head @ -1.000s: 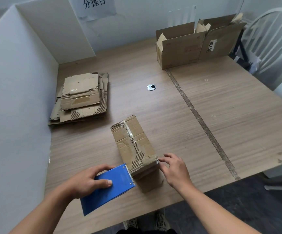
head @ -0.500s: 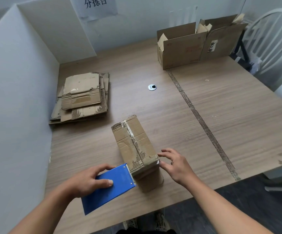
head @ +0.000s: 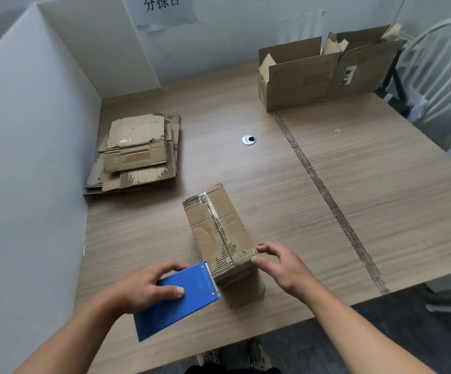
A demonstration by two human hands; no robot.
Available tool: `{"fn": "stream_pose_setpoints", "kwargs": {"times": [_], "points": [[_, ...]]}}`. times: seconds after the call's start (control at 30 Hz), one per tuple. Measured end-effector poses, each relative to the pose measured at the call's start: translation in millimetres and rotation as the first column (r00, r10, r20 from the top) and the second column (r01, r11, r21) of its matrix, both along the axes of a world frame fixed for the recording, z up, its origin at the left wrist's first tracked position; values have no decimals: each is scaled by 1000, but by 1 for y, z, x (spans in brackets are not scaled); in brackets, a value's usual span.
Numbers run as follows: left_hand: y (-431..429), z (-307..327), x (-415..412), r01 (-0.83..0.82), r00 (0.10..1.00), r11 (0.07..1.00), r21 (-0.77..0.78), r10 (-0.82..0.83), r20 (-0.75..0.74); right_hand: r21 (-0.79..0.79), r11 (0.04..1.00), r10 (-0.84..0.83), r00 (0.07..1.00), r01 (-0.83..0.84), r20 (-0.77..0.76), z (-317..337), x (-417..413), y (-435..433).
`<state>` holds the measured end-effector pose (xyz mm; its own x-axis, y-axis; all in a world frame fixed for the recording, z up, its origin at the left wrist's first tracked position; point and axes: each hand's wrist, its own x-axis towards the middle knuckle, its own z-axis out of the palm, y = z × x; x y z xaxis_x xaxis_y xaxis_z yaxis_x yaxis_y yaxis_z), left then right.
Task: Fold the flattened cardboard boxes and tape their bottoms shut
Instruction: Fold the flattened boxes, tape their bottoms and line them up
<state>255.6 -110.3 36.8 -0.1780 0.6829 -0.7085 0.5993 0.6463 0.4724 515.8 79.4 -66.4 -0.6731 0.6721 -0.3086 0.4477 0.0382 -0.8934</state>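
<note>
Counts: we see one taped box (head: pixel 219 233), one stack of flattened boxes (head: pixel 135 155) whose sheets we cannot count exactly, two open cartons (head: pixel 297 76) side by side, one blue tape dispenser (head: pixel 181 295) and two hands.
Left hand (head: pixel 143 290): it grips the blue tape dispenser, thumb flat on its upper face and the other fingers curled over its far edge. The dispenser's toothed end touches the near left corner of the taped box.
Right hand (head: pixel 286 268): the fingers are loosely curled and slightly spread. The thumb presses the box's near right corner and the index fingertip meets the top edge just above it, so we read a light pinch on that corner.
Taped box, place: it stands on the wooden table (head: pixel 381 184) near the front edge, between the two hands.
Taped box, heading: its long axis runs away from us, the far end leaning a little left. The taped seam faces up and follows that axis.
Stack: far left, beside the white partition (head: pixel 30 130), well apart from the taped box.
Open cartons: far right corner, mouths up, touching each other, near a white chair (head: pixel 445 76).
</note>
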Motion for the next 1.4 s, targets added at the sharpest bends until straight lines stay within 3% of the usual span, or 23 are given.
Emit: {"fn": "stream_pose_setpoints", "kwargs": {"times": [0.17,0.37,0.53,0.6,0.67,0.73,0.8,1.1,1.27,1.4], "points": [[2,-1,-1,9,1000,1000,-21,-10,-14,257,963,82,996,-84,17,-3,1,11],[3,-2,-1,7,1000,999,-35,-7,-2,526,818,207,972,-234,112,-8,0,23],[1,0,1,6,1000,1000,-13,-6,-8,538,708,251,875,-458,414,12,-3,30],[-1,0,2,2,1000,1000,-6,-2,-4,615,615,305,868,-494,392,21,-11,25],[-1,-1,2,-6,1000,1000,0,6,-2,747,450,392,860,-489,327,23,-25,14],[-1,-2,1,-9,1000,1000,10,9,-4,825,271,438,827,-496,354,18,-38,5],[-2,-3,0,-8,1000,1000,18,8,-2,827,192,430,803,-528,413,11,-45,2],[-8,-6,0,-23,999,999,44,21,48,740,435,460,833,-513,307,5,-43,3],[-22,-6,-12,-36,993,996,76,27,112,714,485,466,840,-505,278,5,-44,4],[-24,0,-17,1,992,996,93,-12,123,723,466,467,836,-510,289,5,-44,5]]}}
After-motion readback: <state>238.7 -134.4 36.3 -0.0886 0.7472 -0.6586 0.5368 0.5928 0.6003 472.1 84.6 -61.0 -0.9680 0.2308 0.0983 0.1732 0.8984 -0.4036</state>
